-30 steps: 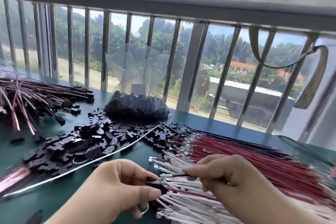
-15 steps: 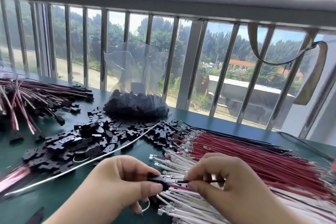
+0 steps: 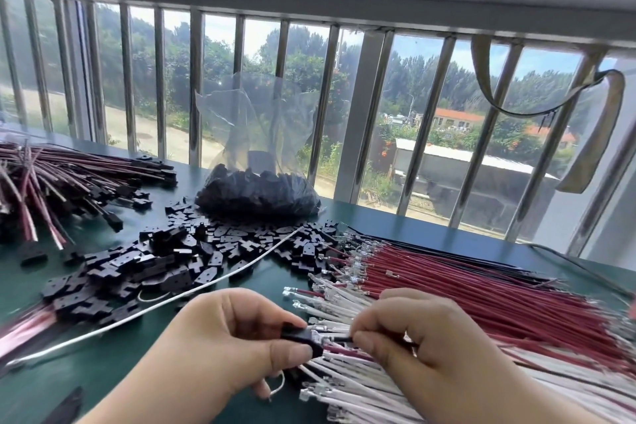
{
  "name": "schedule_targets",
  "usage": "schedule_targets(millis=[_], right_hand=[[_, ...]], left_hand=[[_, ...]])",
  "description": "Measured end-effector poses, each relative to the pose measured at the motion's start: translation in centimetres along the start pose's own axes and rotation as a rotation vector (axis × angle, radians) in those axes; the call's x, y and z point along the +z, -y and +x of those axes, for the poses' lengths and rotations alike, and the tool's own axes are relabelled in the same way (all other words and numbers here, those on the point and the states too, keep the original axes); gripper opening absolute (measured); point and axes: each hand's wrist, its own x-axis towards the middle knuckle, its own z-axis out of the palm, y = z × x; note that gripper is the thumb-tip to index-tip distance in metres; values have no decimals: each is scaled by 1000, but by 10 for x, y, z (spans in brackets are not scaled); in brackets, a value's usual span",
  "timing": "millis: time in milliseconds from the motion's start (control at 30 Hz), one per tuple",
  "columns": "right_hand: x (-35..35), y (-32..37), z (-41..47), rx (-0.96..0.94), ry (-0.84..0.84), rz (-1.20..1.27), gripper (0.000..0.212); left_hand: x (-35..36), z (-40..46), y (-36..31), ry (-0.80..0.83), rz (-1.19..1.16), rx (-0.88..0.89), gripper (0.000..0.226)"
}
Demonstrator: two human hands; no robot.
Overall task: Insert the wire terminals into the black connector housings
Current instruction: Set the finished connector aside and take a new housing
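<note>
1. Pinching one black connector housing [image 3: 303, 337] between thumb and curled fingers, the left hand [image 3: 230, 344] held it low in the middle of the view, just above the green table [image 3: 103, 365].
2. The right hand [image 3: 426, 348] had its fingers curled, and its thumb and forefinger gripped one dark wire [image 3: 339, 338] whose end met the right face of the housing; the terminal itself was too small to make out.
3. Beneath both hands lay one spread of white wires [image 3: 344, 385] with metal terminals at their left ends, too many to count.
4. Just beyond them lay one fan of red wires [image 3: 464, 296], with a thin band of black wires [image 3: 457, 256] along its far edge.
5. One loose heap of black housings [image 3: 165, 262] covered the table's middle left, too many to count.
6. One long white wire [image 3: 213, 280] ran across that heap towards the lower left.
7. One clear plastic bag [image 3: 258, 189], open at the top and holding more black housings, stood by the window bars [image 3: 196, 86].
8. One pile of finished wire assemblies [image 3: 69, 175] lay at the far left.
9. One fabric strap [image 3: 585, 134] hung from the bars at the upper right.
</note>
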Motion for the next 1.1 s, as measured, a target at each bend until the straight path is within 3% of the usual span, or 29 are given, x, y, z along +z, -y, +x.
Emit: schedule_targets(millis=[300, 467, 633, 867, 1000, 1100], right_hand=[[4, 3, 3, -80, 55, 42, 7], [3, 0, 4, -16, 22, 66, 5], [5, -6, 2, -22, 61, 20, 16], [17, -7, 0, -131, -13, 27, 26], [15, -9, 1, -102, 0, 118, 12], [11, -7, 3, -70, 56, 171, 14]], left_hand=[[4, 0, 6, 73, 50, -4, 33], [3, 3, 9, 45, 52, 27, 48], [1, 3, 9, 65, 96, 18, 49], [5, 1, 11, 92, 12, -37, 44], [5, 1, 12, 113, -21, -77, 66], [-1, 0, 11, 119, -27, -115, 78]])
